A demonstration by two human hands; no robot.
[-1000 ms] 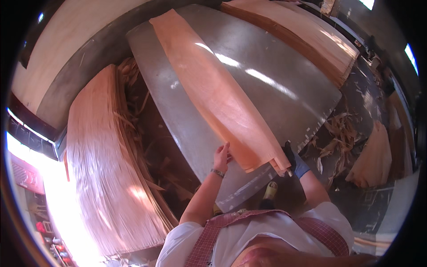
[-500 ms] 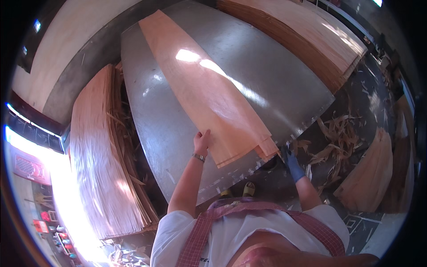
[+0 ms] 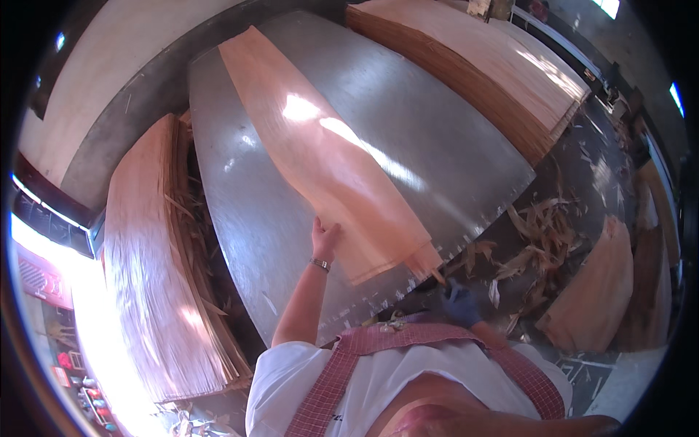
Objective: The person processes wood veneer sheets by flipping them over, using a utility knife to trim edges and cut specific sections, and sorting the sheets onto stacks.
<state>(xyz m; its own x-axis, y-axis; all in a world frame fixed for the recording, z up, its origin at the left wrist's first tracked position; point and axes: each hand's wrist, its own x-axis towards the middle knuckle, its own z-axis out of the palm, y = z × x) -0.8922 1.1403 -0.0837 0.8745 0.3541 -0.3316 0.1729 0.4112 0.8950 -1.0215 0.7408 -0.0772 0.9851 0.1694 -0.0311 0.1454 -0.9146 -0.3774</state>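
A long, thin sheet of pale orange wood veneer [image 3: 328,160] lies across the grey metal-topped table [image 3: 451,138], with its near end by the table's front edge. My bare left hand [image 3: 325,239], with a watch at the wrist, pinches the sheet's left edge near that end. A narrow flap [image 3: 424,260] sticks out at the sheet's near right corner. Just below its tip, past the table edge, my right hand [image 3: 461,304] in a blue glove is closed. What its fingers hold is too dark and blurred to make out.
A tall veneer stack [image 3: 149,269] stands left of the table, another stack [image 3: 480,65] along its far right side. Torn veneer scraps [image 3: 542,237] litter the floor at the right, near a loose leaning piece [image 3: 593,288]. Small bits cling along the table's front edge.
My right hand has come down and left, toward my body, away from the table edge. My left hand stays at the sheet's edge, which now bows slightly there. The whole view has shifted a little.
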